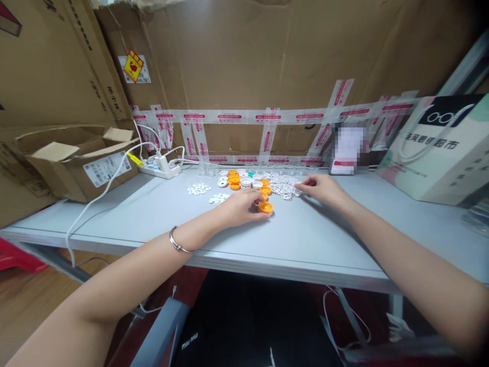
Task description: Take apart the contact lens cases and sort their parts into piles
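My left hand [240,208] rests at the table's middle, thumb and fingers curled round the side of an orange round cap [266,208] that lies open side up. Behind it are more orange caps [234,183] and white caps [245,182], some stacked. At the right edge of a spread heap of small white plastic pieces [284,184], my right hand [321,187] has its fingertips pinched together; whatever is between them is too small to make out. Small white discs lie in two groups, one farther back [199,188] and one [219,198] beside my left hand.
Clear plastic containers [208,169] stand along the back of the grey table [153,219]. A power strip [162,171] with white cables and an open cardboard box [84,168] are at left. A phone [346,150] leans at the back; a paper bag [439,153] stands right.
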### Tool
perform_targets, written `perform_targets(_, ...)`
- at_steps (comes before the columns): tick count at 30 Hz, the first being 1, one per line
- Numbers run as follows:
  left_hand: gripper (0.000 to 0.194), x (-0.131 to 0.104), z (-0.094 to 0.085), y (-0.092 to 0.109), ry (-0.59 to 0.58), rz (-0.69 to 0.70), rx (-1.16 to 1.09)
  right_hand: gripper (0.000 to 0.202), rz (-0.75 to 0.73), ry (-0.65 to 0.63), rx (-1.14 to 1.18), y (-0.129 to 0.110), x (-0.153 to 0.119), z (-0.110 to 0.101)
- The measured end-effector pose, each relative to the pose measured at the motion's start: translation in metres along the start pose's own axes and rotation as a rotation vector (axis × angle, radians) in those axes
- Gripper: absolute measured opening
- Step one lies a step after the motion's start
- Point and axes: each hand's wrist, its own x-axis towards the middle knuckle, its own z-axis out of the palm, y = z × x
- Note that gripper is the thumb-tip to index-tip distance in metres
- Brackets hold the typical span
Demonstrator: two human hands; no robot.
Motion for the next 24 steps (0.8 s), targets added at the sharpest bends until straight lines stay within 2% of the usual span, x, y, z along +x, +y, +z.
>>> perform_targets(4, 0.023, -0.001, 0.000, 0.000, -0.007, -0.001, -0.034, 0.022, -0.088, 0.235, -0.100, -0.010, -0.007, -0.004)
perform_targets(6, 0.022, -0.002, 0.000, 0.000, -0.015, -0.012, -0.064, 0.019, -0.166, 0.304, -0.083, -0.018, -0.012, -0.006)
perform_targets(8, 0.023, -0.002, 0.000, 0.001, -0.026, -0.042, -0.097, 0.017, -0.255, 0.212, 0.027, -0.028, -0.021, -0.007)
perform_targets(12, 0.025, -0.002, 0.000, 0.001, -0.052, -0.101, -0.170, 0.023, -0.462, -0.239, 0.288, -0.047, -0.040, -0.001)
perform_targets(14, 0.026, -0.002, 0.001, 0.001, -0.055, -0.102, -0.160, 0.032, -0.512, -0.388, 0.321, -0.052, -0.047, 0.005)
perform_targets(18, 0.027, 0.000, 0.002, -0.001, -0.051, -0.119, -0.116, 0.050, -0.471, -0.483, 0.331, -0.056, -0.052, 0.019)
perform_targets(24, 0.026, 0.000, 0.004, -0.007, -0.071, -0.161, -0.173, 0.042, -0.335, -0.501, 0.428, -0.056, -0.049, 0.028)
